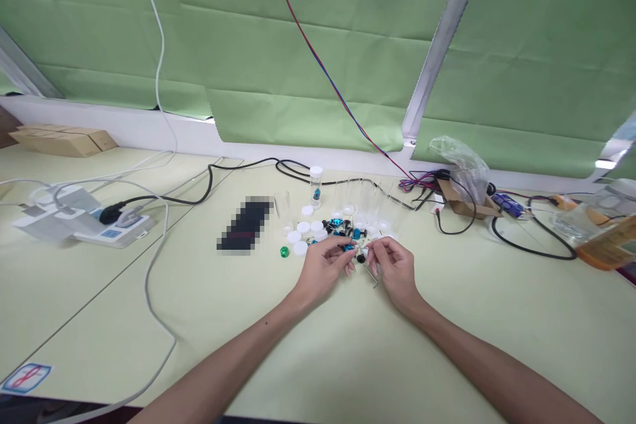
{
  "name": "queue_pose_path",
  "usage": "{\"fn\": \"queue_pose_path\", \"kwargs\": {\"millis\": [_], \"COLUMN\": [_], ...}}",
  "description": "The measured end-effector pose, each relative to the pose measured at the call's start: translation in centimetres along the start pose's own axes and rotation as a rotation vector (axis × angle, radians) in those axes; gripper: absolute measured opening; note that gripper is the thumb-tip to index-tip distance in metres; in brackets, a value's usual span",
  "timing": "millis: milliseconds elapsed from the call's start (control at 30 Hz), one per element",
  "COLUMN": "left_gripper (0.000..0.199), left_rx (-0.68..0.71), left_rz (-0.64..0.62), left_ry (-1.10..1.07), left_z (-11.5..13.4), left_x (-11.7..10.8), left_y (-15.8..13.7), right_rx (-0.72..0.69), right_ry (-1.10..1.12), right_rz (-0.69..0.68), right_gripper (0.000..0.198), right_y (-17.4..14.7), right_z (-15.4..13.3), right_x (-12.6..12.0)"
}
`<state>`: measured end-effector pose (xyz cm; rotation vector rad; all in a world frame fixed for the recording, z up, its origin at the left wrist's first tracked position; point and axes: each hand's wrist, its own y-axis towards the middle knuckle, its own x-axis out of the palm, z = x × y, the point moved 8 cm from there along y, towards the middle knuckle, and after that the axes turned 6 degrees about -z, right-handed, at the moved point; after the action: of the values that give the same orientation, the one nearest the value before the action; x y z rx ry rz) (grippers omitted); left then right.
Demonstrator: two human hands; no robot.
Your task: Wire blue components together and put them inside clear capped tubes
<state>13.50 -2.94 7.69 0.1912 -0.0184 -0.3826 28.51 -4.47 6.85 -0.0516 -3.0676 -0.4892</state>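
Observation:
Over the front of a pile of small parts, my two hands meet fingertip to fingertip. My left hand is closed in a pinch on a small blue metal part. Beside it my right hand is also pinched, around something thin and pale too small to name. A thin L-shaped hex key shows by the right fingers; whether they touch it I cannot tell. Just behind the fingertips lie blue and black small parts, and one black part sits between the hands. White round caps are scattered to the left.
Several clear tubes stand behind the pile, and one capped tube holds a blue part. Left are a green part, a pixelated dark object and a power strip. An open cardboard box and cables are at right.

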Motion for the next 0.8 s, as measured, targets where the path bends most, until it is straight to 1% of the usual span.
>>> {"fn": "queue_pose_path", "kwargs": {"millis": [100,200,400,567,800], "left_gripper": [0.022,0.021,0.020,0.019,0.017], "left_rx": [0.049,0.072,0.070,0.073,0.070], "left_rz": [-0.007,-0.007,-0.010,-0.008,-0.006], "left_ry": [0.058,0.071,0.064,0.069,0.049], "left_z": [0.2,0.2,0.1,0.1,-0.2], "left_x": [0.1,0.1,0.0,0.0,-0.1], "left_y": [0.0,0.0,0.0,0.1,0.2], "right_rx": [0.029,0.078,0.216,0.308,0.356], "right_ry": [0.048,0.135,0.391,0.500,0.642], "right_rz": [-0.003,-0.022,-0.065,-0.081,-0.109], "right_gripper": [0.028,0.028,0.026,0.026,0.027], "right_y": [0.0,0.1,0.0,-0.2,-0.2], "right_z": [0.4,0.9,1.9,2.4,2.9], "right_x": [0.0,0.3,1.2,1.5,2.0]}}
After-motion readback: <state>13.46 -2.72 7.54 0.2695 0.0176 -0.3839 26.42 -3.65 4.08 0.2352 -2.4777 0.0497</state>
